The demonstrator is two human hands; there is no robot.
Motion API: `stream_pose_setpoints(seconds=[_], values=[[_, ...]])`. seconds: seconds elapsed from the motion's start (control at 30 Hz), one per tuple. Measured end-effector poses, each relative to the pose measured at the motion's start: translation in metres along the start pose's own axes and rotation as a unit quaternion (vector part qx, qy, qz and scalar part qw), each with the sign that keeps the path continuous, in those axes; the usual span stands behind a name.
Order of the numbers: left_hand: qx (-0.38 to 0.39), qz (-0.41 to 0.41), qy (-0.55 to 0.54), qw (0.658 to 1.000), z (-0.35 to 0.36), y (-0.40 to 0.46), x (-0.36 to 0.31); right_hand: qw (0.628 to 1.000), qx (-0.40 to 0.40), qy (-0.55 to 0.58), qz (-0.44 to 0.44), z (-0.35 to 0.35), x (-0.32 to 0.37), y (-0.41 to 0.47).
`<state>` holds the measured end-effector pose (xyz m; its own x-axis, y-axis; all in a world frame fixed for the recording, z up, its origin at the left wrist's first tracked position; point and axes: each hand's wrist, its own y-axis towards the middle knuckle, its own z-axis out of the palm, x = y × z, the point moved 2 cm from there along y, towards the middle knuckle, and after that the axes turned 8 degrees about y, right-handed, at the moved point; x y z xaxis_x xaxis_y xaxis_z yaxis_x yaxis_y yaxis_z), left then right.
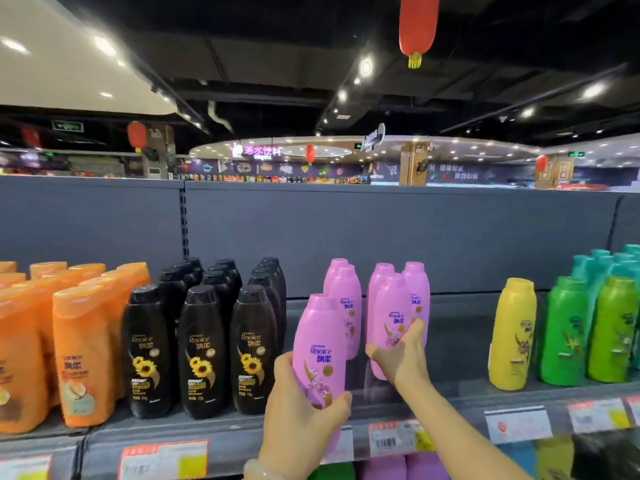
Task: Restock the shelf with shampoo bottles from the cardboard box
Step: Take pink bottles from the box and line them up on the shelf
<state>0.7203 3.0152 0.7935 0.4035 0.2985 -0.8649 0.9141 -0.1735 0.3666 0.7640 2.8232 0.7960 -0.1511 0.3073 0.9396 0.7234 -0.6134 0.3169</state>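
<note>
Two hands each grip one pink shampoo bottle: the left hand (pixel 304 407) holds one (pixel 318 362) before the shelf edge (pixel 450 407), the right hand (pixel 401 355) holds another (pixel 391 313) upright on the shelf.

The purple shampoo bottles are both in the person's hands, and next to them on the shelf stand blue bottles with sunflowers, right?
Almost. The head view shows the left hand and right hand each gripping a purple shampoo bottle, but the sunflower bottles on the grey metal shelf are black, not blue.
</note>
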Motion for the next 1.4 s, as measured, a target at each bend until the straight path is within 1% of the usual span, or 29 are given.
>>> stream_pose_setpoints(seconds=[0.1, 0.33, 0.47, 0.57, 0.73, 0.83, 1.0, 1.1, 1.23, 1.4], values=[[-0.013, -0.011, 0.006, 1.0, 0.009, 0.003, -0.001, 1.0, 0.01, -0.011, 0.008, 0.001, -0.009, 0.01], [-0.038, -0.016, 0.016, 0.999, 0.027, 0.011, -0.01, 1.0, -0.004, -0.005, 0.025, 0.005, -0.018, 0.02], [-0.042, -0.015, 0.015, 0.999, 0.034, 0.014, -0.013, 0.997, -0.022, -0.077, 0.01, 0.005, -0.015, 0.018], [-0.046, -0.013, 0.004, 0.999, 0.035, 0.015, -0.015, 0.994, -0.029, -0.107, 0.015, 0.003, -0.012, 0.016], [-0.064, -0.011, -0.003, 0.998, 0.042, 0.026, -0.016, 0.983, -0.02, -0.168, 0.068, -0.004, -0.008, 0.011], [-0.068, -0.004, -0.015, 0.998, 0.046, 0.044, -0.022, 0.978, 0.006, -0.204, 0.049, -0.013, -0.007, 0.008], [-0.083, -0.019, -0.004, 0.996, 0.06, 0.073, -0.021, 0.986, 0.027, -0.155, 0.052, -0.019, -0.02, 0.004], [-0.067, -0.035, 0.011, 0.997, 0.073, 0.077, -0.009, 0.983, 0.046, -0.172, 0.031, -0.019, -0.023, 0.001], [-0.052, -0.051, 0.037, 0.997, 0.08, 0.082, 0.005, 0.979, 0.047, -0.199, 0.006, -0.017, -0.022, -0.002], [-0.008, -0.038, 0.088, 0.995, 0.072, 0.085, 0.009, 0.975, 0.039, -0.218, -0.006, -0.017, -0.02, -0.002]])
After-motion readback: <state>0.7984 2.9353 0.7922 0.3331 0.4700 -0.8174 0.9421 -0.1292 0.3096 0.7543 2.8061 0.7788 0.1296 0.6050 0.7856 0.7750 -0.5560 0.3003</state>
